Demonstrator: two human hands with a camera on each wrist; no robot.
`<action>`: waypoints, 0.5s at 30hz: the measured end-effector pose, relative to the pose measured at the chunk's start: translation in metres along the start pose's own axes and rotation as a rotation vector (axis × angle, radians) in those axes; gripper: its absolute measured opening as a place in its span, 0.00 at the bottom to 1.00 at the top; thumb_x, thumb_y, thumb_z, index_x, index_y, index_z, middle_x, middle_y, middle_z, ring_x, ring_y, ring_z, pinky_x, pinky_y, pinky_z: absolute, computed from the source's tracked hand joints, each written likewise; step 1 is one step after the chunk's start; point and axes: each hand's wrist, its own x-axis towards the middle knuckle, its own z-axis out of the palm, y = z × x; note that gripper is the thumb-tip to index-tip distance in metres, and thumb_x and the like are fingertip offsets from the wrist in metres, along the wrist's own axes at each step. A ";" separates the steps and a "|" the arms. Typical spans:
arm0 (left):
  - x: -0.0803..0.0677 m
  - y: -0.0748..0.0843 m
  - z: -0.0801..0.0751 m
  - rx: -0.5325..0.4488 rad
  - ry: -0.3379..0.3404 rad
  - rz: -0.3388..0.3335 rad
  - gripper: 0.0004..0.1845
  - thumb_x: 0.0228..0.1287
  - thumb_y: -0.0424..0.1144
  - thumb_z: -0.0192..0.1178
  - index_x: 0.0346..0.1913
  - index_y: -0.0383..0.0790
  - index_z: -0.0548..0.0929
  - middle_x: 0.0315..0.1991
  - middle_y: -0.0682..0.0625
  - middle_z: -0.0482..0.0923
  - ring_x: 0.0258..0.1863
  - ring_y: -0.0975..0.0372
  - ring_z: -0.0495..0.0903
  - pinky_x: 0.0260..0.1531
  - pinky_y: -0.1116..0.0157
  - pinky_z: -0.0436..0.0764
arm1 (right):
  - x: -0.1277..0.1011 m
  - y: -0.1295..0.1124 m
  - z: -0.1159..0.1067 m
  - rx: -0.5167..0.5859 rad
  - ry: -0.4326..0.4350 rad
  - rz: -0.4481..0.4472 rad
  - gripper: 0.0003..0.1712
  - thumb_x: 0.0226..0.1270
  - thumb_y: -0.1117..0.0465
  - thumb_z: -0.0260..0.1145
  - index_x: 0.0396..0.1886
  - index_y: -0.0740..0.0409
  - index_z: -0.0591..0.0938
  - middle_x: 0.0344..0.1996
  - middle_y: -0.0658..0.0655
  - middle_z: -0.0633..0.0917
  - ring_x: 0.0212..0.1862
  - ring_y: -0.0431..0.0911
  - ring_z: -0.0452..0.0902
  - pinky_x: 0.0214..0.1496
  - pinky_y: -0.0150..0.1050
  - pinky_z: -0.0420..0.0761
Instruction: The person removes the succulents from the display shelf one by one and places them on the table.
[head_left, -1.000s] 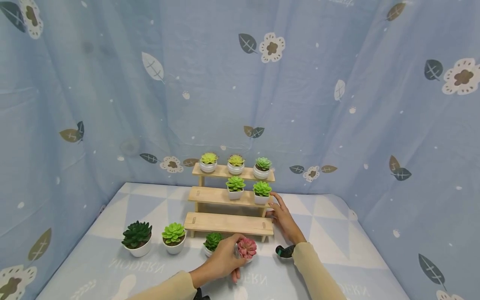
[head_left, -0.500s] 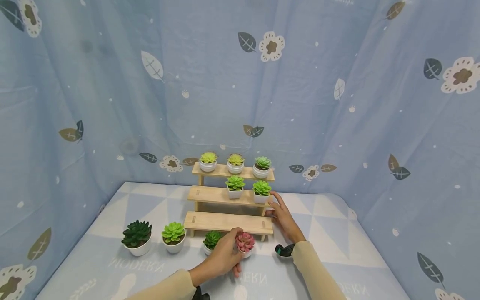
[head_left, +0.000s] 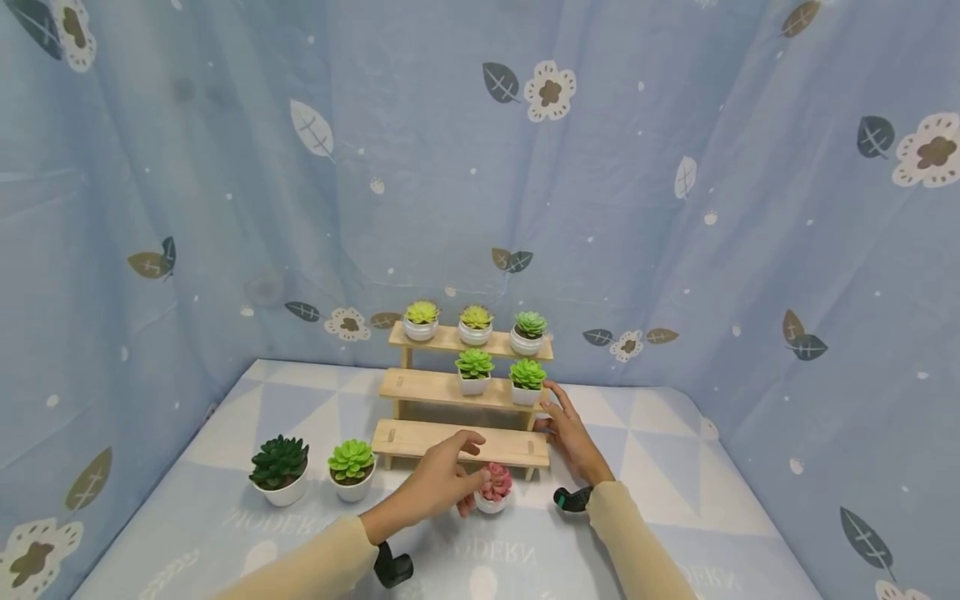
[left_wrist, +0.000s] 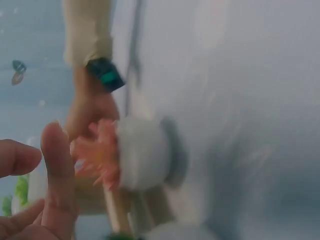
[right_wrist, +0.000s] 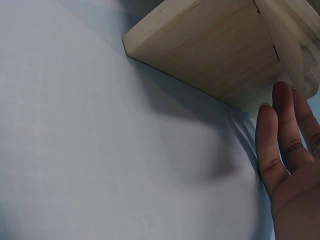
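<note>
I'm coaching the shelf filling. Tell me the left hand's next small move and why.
Probably close the left hand round the pink plant again: its fingers are spread just off the pot, which stands on the table before the empty bottom shelf, while the right hand steadies the rack.

The person is wearing long, pale cream-yellow sleeves that are reaching down to both wrists. A small black device with a teal-green patch is sitting strapped at the right wrist [head_left: 572,499], and a black, rounded device is showing under the left wrist [head_left: 393,566]. Both hands are going bare.
</note>
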 end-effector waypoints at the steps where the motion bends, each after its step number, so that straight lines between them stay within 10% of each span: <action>1: 0.002 0.002 -0.004 0.002 0.004 0.013 0.26 0.74 0.36 0.64 0.69 0.35 0.70 0.60 0.33 0.74 0.20 0.51 0.84 0.24 0.49 0.84 | -0.001 0.000 -0.001 0.002 0.001 0.002 0.31 0.78 0.40 0.59 0.76 0.27 0.63 0.58 0.65 0.77 0.49 0.55 0.81 0.48 0.46 0.77; 15: 0.044 0.024 -0.077 0.000 0.087 0.009 0.20 0.76 0.39 0.63 0.64 0.36 0.74 0.51 0.42 0.79 0.30 0.41 0.82 0.25 0.45 0.81 | 0.000 -0.003 -0.001 -0.002 0.002 0.005 0.28 0.80 0.42 0.57 0.76 0.27 0.63 0.59 0.62 0.77 0.52 0.57 0.80 0.52 0.47 0.76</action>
